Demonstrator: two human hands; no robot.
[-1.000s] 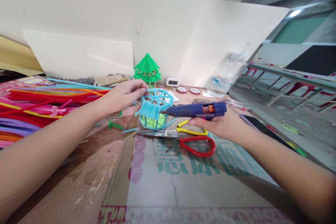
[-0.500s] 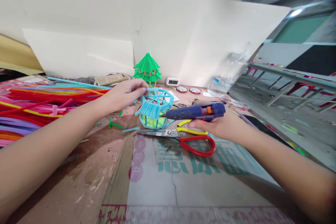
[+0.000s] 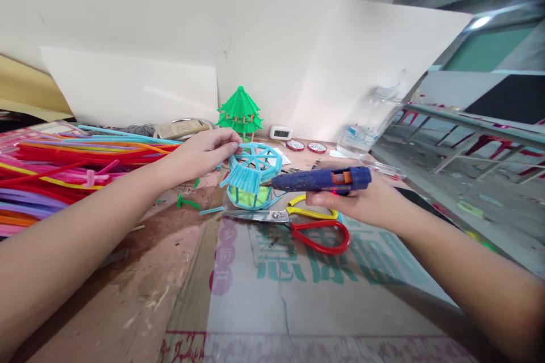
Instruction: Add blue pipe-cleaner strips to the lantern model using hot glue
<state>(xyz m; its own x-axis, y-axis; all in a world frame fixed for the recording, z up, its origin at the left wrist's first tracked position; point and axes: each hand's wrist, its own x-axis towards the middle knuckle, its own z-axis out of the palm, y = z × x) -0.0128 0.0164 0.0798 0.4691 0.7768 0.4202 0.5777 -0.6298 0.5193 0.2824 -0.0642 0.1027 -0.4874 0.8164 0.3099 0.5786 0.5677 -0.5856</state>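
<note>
My left hand pinches the rim of a light-blue straw model, a round wheel-like roof with a fringe of short straws over a green base. My right hand grips a dark-blue glue gun with an orange trigger. Its nozzle points left and sits right at the model's fringe. A finished green straw pagoda stands behind, against the white board.
Scissors with one yellow and one red handle lie just below the model. A big heap of coloured straws fills the left. A small digital timer, round red tins and a clear plastic container sit at the back.
The glue gun has crept left, bringing its nozzle up to the blue model's fringe. My left hand keeps its hold on the model.
</note>
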